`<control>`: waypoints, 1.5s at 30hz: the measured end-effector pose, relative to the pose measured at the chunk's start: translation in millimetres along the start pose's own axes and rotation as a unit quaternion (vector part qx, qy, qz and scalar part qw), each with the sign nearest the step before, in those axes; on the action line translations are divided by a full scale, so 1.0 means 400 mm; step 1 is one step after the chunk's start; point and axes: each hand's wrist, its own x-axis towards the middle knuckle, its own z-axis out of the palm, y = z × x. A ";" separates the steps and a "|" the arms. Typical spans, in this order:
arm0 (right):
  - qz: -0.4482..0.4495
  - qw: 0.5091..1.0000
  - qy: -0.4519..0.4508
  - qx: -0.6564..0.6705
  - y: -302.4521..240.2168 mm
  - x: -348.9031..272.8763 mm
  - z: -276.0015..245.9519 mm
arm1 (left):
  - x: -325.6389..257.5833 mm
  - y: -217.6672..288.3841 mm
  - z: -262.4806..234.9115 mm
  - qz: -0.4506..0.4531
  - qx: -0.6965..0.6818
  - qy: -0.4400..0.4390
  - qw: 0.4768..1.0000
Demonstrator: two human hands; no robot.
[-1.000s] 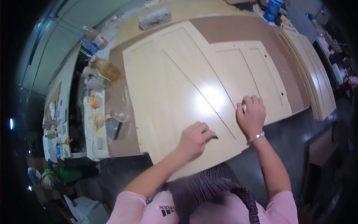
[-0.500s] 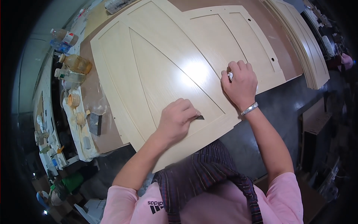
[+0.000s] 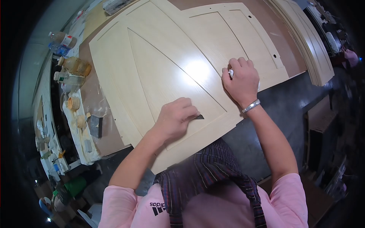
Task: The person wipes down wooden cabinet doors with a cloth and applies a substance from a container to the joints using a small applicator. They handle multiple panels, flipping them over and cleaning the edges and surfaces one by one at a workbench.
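Several plastic bottles and jars (image 3: 72, 66) crowd the left edge of the brown bench (image 3: 99, 99), where a pale cream wooden door panel with grooved diagonal lines (image 3: 152, 76) lies flat, its long axis running from lower left to upper right. On its near edge the left hand (image 3: 175, 119) is curled tight around a small dark scraper blade (image 3: 199, 117), whose tip points right; the handle is hidden in the fist. Farther right, the right hand (image 3: 241, 81) presses down on a white wad (image 3: 230, 73), mostly covered and hard to identify.

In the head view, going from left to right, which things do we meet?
Amber plastic jar → dark sanding block → left hand holding small dark scraper blade → right hand on white cloth → stack of pale wooden panels.
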 end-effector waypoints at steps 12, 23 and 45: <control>0.009 0.999 -0.027 0.028 0.005 -0.007 0.002 | 0.002 -0.005 0.007 0.003 -0.034 0.015 0.999; 0.033 0.998 -0.058 0.014 0.018 -0.021 -0.018 | 0.014 -0.022 0.010 -0.041 -0.056 -0.056 0.996; 0.009 0.999 -0.045 -0.016 -0.006 0.000 -0.010 | -0.021 0.014 0.007 -0.038 0.028 0.057 0.997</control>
